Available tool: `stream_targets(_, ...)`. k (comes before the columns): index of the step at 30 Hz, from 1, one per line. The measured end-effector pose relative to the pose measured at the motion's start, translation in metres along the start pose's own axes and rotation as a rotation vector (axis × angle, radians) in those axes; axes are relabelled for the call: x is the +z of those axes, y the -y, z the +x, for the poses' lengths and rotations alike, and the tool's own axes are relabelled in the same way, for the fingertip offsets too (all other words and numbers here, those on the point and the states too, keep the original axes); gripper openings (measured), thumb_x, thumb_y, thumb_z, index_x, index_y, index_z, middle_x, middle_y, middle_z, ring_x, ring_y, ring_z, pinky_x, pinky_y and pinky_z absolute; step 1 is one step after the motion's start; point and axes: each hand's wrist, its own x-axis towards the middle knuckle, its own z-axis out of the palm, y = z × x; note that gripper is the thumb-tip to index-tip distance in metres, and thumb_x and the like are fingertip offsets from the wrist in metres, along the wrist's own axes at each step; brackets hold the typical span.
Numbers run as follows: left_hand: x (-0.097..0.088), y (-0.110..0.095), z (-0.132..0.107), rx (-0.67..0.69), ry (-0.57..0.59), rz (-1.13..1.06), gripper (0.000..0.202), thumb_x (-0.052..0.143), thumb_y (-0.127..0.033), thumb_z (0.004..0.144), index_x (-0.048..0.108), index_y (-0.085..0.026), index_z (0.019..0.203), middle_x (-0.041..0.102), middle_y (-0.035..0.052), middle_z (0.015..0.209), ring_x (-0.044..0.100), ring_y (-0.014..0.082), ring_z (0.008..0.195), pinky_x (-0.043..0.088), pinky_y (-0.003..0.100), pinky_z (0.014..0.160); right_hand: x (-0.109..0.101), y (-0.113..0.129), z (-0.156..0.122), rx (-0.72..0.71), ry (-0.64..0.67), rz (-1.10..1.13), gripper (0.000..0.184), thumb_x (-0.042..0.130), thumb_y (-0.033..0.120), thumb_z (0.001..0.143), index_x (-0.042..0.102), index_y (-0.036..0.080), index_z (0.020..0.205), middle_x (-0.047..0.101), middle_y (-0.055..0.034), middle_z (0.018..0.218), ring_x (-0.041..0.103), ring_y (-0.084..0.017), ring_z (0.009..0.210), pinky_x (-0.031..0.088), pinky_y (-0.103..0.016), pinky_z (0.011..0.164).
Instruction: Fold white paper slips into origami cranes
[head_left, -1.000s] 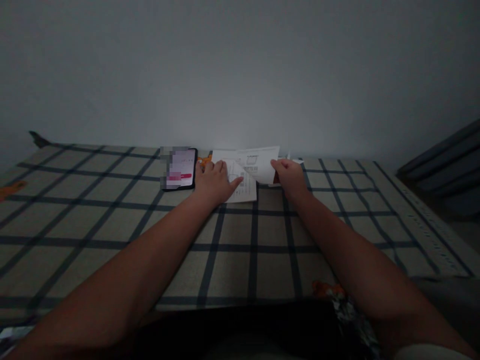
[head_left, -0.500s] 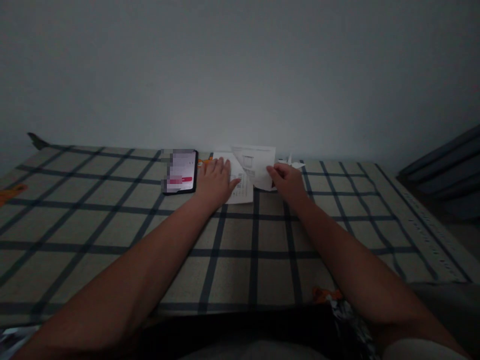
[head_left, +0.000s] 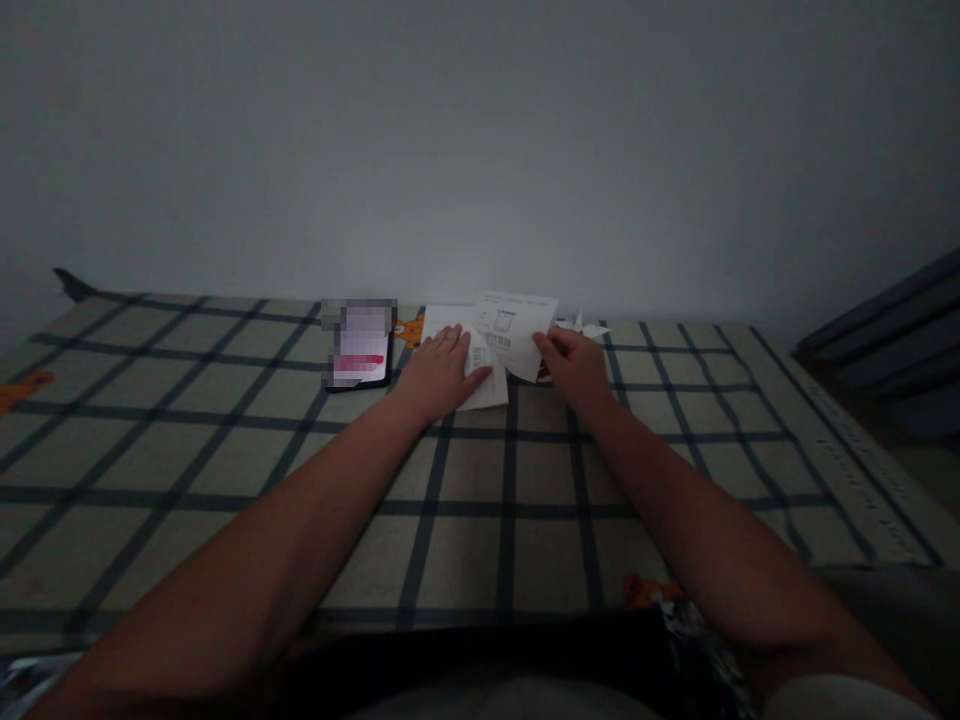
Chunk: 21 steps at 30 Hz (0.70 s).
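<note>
A white sheaf of printed paper (head_left: 491, 392), perhaps a booklet, lies by the wall. My left hand (head_left: 441, 372) rests flat on it, fingers stretched out and thumb apart. Between the thumb and fingers of my right hand (head_left: 577, 362) is the edge of a printed page (head_left: 517, 318), lifted at a tilt above the rest. A small drawing and some lines of print show on the page, too small to read. Behind and under my right hand are white paper scraps (head_left: 591, 328), partly hidden by it.
A phone (head_left: 364, 345) with a lit screen lies left of the paper. The checked cloth (head_left: 300, 470) covers the surface up to the grey wall (head_left: 480, 150). Orange patterned shapes show at the left edge and near my lap. Dark folded fabric (head_left: 892, 350) stands at the right.
My left hand has slid slightly to the right across the paper. The page in my right hand has turned and its free edge has shifted right. The phone has stayed put.
</note>
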Motion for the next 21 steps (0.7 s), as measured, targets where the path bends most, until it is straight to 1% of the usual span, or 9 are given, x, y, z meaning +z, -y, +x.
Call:
stream_targets(3,0.001,0.001,0.001,0.002,-0.005,0.002,0.076,0.033,-0.059,0.101,0.04,-0.002,0.151,0.037,0.0228,0.161,0.032,0.0325,0.151,0.024,0.043,0.122,-0.001,0.003,-0.001,0.015,-0.025,0.036,0.033,0.057,0.049,0.09,0.065,0.019,0.077,0.065,-0.0025,0.065,0.064,-0.017,0.055,0.051,-0.03,0.051)
stream_targets(6,0.002,0.002,0.0,0.006,-0.011,-0.002,0.077,0.032,-0.058,0.101,0.04,0.0,0.151,0.037,0.0239,0.161,0.033,0.0335,0.151,0.024,0.044,0.122,-0.005,0.009,-0.001,0.011,-0.115,0.051,0.035,0.057,0.05,0.089,0.062,0.02,0.072,0.063,-0.0016,0.063,0.062,-0.017,0.053,0.049,-0.03,0.05)
stream_targets(8,0.002,0.002,0.0,0.002,-0.01,-0.006,0.077,0.032,-0.059,0.101,0.039,-0.001,0.152,0.036,0.0236,0.161,0.032,0.033,0.151,0.024,0.044,0.122,-0.009,0.012,-0.001,-0.005,-0.174,0.028,0.036,0.057,0.049,0.089,0.058,0.021,0.067,0.061,-0.0012,0.062,0.062,-0.016,0.055,0.047,-0.029,0.051)
stream_targets(12,0.002,0.002,0.0,0.0,-0.007,-0.008,0.076,0.031,-0.059,0.101,0.039,-0.004,0.152,0.036,0.0225,0.162,0.031,0.032,0.152,0.024,0.044,0.122,-0.013,0.015,-0.002,-0.012,-0.222,0.02,0.035,0.057,0.047,0.09,0.057,0.021,0.066,0.06,-0.0007,0.059,0.058,-0.015,0.053,0.045,-0.029,0.053)
stream_targets(15,0.001,0.002,0.0,0.002,-0.001,-0.005,0.077,0.032,-0.059,0.101,0.04,-0.003,0.152,0.036,0.0231,0.161,0.032,0.0326,0.151,0.024,0.044,0.122,-0.014,0.015,-0.003,-0.06,-0.256,-0.004,0.034,0.056,0.045,0.091,0.057,0.022,0.067,0.057,-0.0003,0.059,0.055,-0.015,0.055,0.042,-0.03,0.056)
stream_targets(19,-0.002,0.0,0.0,0.001,0.008,-0.004,0.078,0.032,-0.058,0.101,0.038,0.0,0.152,0.035,0.0234,0.162,0.031,0.0331,0.151,0.024,0.043,0.123,-0.017,0.015,-0.004,-0.156,-0.378,-0.091,0.034,0.055,0.046,0.092,0.055,0.022,0.068,0.05,0.0008,0.06,0.048,-0.015,0.06,0.039,-0.031,0.061)
stream_targets(21,-0.002,0.0,0.0,-0.001,0.014,-0.007,0.078,0.033,-0.058,0.101,0.039,0.001,0.152,0.035,0.0239,0.162,0.031,0.0334,0.151,0.023,0.043,0.123,-0.018,0.017,-0.005,-0.177,-0.393,-0.13,0.034,0.053,0.047,0.093,0.055,0.023,0.069,0.05,0.0004,0.061,0.047,-0.016,0.061,0.039,-0.031,0.062)
